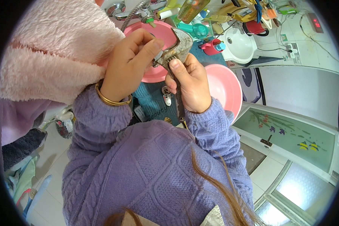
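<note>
In front of my chest I hold a large, worn adjustable wrench [183, 42], its jaws pointing up and to the left. My right hand [194, 84] is closed round the upper handle, with the thumb pressed by the ridged adjusting screw. The handle runs down toward my sweater. At the jaw end, my left hand [128, 62] is closed, its thumb and curled fingers pinching at the movable jaw. Its inner fingertips are partly hidden. Below the hands, a small silver metal fitting [166, 96] lies on the dark teal mat [152, 98].
Behind my hands stands a pink basin [156, 77], near a chrome tap [141, 14]. Another pink basin [229, 88] is at the right. A fluffy pink towel [60, 45] hangs close on the left. Beyond are a red cup [211, 49] and a white washbasin [239, 45].
</note>
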Action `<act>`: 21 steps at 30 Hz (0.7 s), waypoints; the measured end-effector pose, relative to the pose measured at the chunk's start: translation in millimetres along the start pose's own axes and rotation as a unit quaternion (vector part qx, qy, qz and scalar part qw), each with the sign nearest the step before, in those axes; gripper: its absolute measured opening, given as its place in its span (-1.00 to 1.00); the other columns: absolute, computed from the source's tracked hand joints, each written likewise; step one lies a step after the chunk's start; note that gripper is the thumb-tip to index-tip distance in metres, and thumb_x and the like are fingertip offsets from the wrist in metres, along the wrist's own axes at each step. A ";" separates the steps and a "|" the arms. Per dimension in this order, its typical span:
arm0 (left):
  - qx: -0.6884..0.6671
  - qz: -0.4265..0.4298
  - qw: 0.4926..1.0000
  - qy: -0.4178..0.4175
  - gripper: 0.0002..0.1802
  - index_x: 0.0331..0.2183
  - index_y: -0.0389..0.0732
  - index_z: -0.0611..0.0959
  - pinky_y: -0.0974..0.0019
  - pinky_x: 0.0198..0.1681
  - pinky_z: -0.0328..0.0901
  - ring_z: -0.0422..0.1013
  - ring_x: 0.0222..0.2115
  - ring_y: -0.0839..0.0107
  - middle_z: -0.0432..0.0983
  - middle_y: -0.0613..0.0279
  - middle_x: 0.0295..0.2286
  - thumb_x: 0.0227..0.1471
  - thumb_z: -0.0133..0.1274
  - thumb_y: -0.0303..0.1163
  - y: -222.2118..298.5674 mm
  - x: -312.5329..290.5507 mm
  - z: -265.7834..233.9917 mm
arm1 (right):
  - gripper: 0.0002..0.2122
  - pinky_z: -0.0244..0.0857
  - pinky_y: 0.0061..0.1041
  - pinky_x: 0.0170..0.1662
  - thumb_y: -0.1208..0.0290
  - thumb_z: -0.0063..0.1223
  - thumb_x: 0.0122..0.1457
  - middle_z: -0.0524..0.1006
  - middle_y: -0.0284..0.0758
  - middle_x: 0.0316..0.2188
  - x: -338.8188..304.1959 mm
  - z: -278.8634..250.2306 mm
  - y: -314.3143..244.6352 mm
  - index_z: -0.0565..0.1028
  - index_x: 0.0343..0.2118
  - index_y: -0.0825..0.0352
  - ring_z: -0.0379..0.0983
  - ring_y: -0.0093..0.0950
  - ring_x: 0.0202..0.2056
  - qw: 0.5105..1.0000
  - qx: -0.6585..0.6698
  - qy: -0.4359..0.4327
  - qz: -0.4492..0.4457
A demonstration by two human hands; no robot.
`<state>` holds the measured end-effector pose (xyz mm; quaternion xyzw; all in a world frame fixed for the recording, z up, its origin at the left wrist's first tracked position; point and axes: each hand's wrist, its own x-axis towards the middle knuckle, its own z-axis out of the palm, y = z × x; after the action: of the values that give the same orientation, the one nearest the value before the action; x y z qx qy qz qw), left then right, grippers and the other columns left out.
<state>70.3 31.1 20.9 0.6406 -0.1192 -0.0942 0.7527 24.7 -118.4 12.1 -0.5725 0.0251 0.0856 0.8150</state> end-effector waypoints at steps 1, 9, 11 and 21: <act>0.003 -0.003 1.000 -0.001 -0.79 -0.50 -0.25 0.45 0.59 -0.65 0.00 0.12 -0.67 0.75 0.24 0.48 -0.70 0.04 -0.03 -0.31 0.6 0.5 -0.6 | -0.78 0.07 -0.71 -0.63 0.38 -0.14 0.19 0.38 -0.36 -0.45 -0.2 0.5 -0.5 0.28 -0.17 0.40 0.19 -0.66 -0.66 1.000 0.006 -0.001 0.008; 0.004 -0.006 1.000 -0.014 -0.78 -0.51 -0.25 0.45 0.58 -0.64 0.00 0.12 -0.67 0.75 0.24 0.48 -0.69 0.04 -0.02 -0.31 0.6 1.5 -2.7 | -0.79 0.08 -0.70 -0.63 0.37 -0.14 0.18 0.36 -0.38 -0.47 1.1 -2.5 -2.3 0.29 -0.20 0.40 0.19 -0.66 -0.65 1.000 0.001 -0.025 0.009; 0.006 0.000 1.000 -0.012 -0.78 -0.51 -0.25 0.45 0.58 -0.64 0.00 0.12 -0.67 0.74 0.25 0.48 -0.69 0.03 -0.02 -0.31 0.4 1.7 -2.6 | -0.78 0.08 -0.70 -0.63 0.36 -0.12 0.18 0.36 -0.38 -0.47 0.4 -0.7 -2.1 0.30 -0.21 0.39 0.19 -0.66 -0.66 1.000 -0.002 -0.010 0.003; 0.000 0.004 1.000 -0.020 -0.80 -0.50 -0.26 0.45 0.57 -0.61 0.01 0.10 -0.64 0.74 0.25 0.48 -0.67 0.03 -0.01 -0.33 -0.7 -0.9 2.5 | -0.75 0.10 -0.69 -0.67 0.28 0.02 0.11 0.37 -0.37 -0.56 2.3 1.9 8.7 0.35 -0.28 0.36 0.21 -0.64 -0.72 0.999 0.023 0.038 0.009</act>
<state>68.6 28.9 20.5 0.6384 -0.1368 -0.1040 0.7503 25.4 -113.5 4.3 -0.5566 0.0634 0.0708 0.8253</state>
